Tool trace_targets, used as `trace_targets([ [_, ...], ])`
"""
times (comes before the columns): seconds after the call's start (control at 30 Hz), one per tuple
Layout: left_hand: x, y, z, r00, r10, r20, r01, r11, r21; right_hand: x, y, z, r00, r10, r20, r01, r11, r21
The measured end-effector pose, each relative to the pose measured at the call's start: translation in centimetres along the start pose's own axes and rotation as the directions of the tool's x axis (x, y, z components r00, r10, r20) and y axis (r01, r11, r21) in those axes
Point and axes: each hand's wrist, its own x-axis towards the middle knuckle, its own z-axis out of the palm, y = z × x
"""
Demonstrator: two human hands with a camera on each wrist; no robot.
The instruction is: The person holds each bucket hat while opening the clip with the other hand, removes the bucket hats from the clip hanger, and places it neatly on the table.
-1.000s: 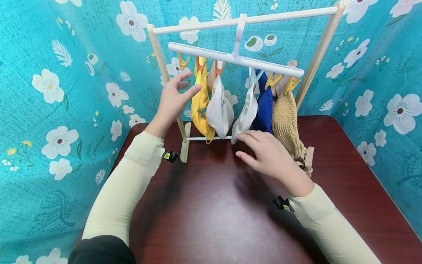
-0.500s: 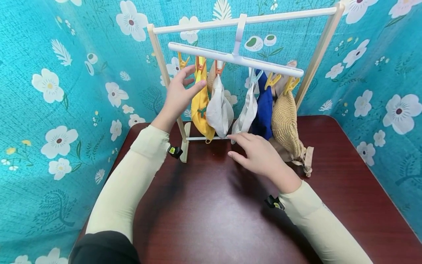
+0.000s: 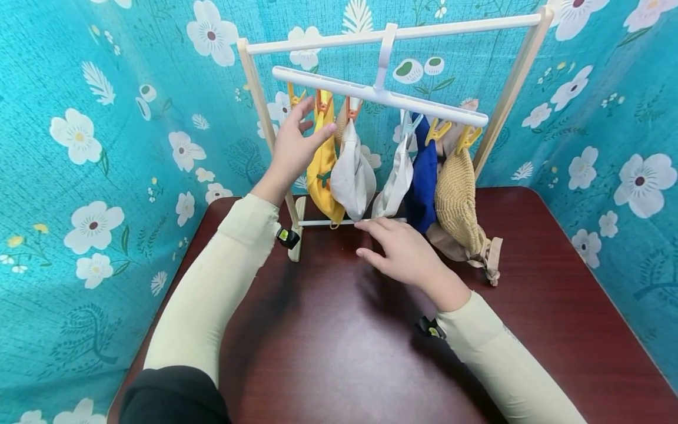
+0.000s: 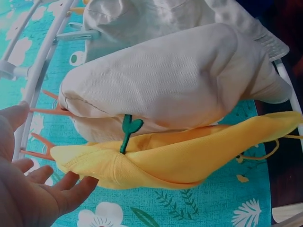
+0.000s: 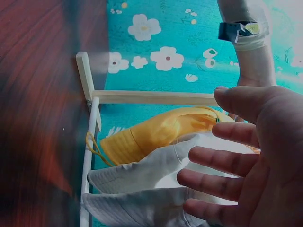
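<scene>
My left hand (image 3: 293,147), fingers spread, is beside the top of a yellow hat (image 3: 323,191) with a green sprout (image 4: 130,128). An orange clip (image 3: 323,103) holds that hat; in the left wrist view my fingertips are right at its edge. My right hand (image 3: 405,252) is palm down with fingers extended, low in front of two off-white hats, the left one (image 3: 351,176) and the right one (image 3: 394,184). Neither hand grips anything. Farther right hang a blue hat (image 3: 422,197) and a woven straw hat (image 3: 457,191) with a beige ribbon (image 3: 494,262).
A white clip hanger (image 3: 328,83) hangs tilted from the top bar (image 3: 461,27) of a wooden rack. The rack's lower rod (image 3: 323,223) runs behind my right hand. Everything stands on a dark red table (image 3: 339,353), with flowered teal cloth (image 3: 132,206) around it.
My right hand has moved left, from the right off-white hat toward the left one. My left hand has risen slightly and shifted right, closer to the clips. The hats hang almost unchanged.
</scene>
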Motion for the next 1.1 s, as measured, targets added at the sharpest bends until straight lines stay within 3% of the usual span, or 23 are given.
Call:
trace_targets([
  [0.33,1.2,0.6,0.3,0.999,-0.046,0.011,0.047,0.996,-0.071,0.4,-0.3,0.4,0.999,0.024,0.04,-0.025,0.999,0.028],
  [0.57,2.0,0.4,0.6,0.999,-0.046,-0.006,0.045,0.995,-0.084,0.6,-0.4,0.9,0.997,0.046,0.062,-0.048,0.998,0.045],
  [0.9,2.3,0.6,1.1,0.999,-0.01,-0.031,0.005,0.985,-0.173,1.4,-0.2,1.7,0.987,0.124,0.1,-0.13,0.989,0.065],
  [1.1,2.8,0.7,1.3,0.996,-0.063,-0.057,0.05,0.977,-0.208,2.0,-0.4,2.4,0.981,0.16,0.112,-0.169,0.983,0.077],
])
